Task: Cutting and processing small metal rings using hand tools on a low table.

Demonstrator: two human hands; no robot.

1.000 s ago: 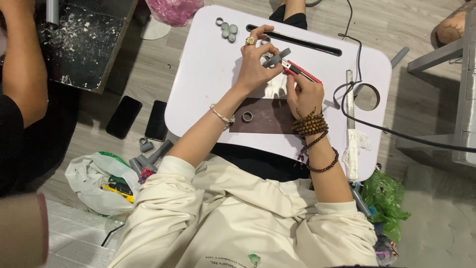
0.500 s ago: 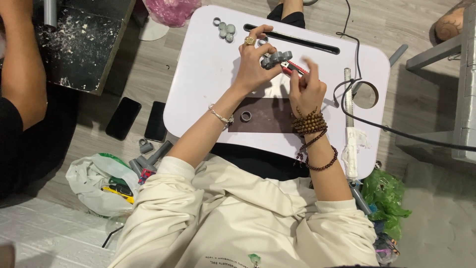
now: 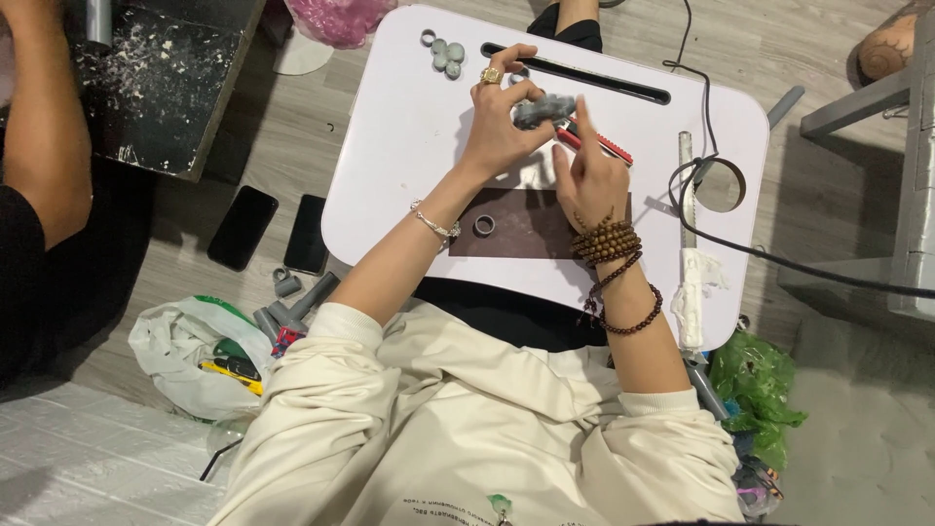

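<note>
Left hand (image 3: 499, 122) is closed around a small grey part (image 3: 543, 109), held just above the white bench (image 3: 409, 146) near its far edge. The part looks like a short, lumpy grey fitting, matte, partly hidden by the fingers; exact shape can't be told. There is a gold ring on one left finger and a thin bracelet at the left wrist.

Right hand (image 3: 589, 180) sits just beside the part, grip closed on a red-handled tool (image 3: 596, 143). The tool's tip meets the part's right end; what kind of tip it has is hidden. Stacked brown bead bracelets are at the right wrist.

On the bench:
- dark brown mat (image 3: 526, 229) under both hands
- small grey ring (image 3: 484, 225) lying flat on the mat, near the left wrist
- cluster of small grey round pieces (image 3: 443, 52) at the far left corner, well apart from the hands
- long dark slot (image 3: 623, 83) along the far edge
- round cutout (image 3: 721, 185) on the right, black cable (image 3: 779, 255) running across it
- steel ruler (image 3: 687, 170) beside the cutout, crumpled white rag (image 3: 693, 292) below it

On the floor, two black phones (image 3: 278, 229) lie left of the bench. Nearer the person is a white bag (image 3: 180, 351) with grey pipe offcuts (image 3: 292, 307) beside it. A green bag (image 3: 760, 385) sits at right.

Another person's arm (image 3: 44, 136) is at the left edge, next to a dark tray (image 3: 156, 88) littered with white shavings.
</note>
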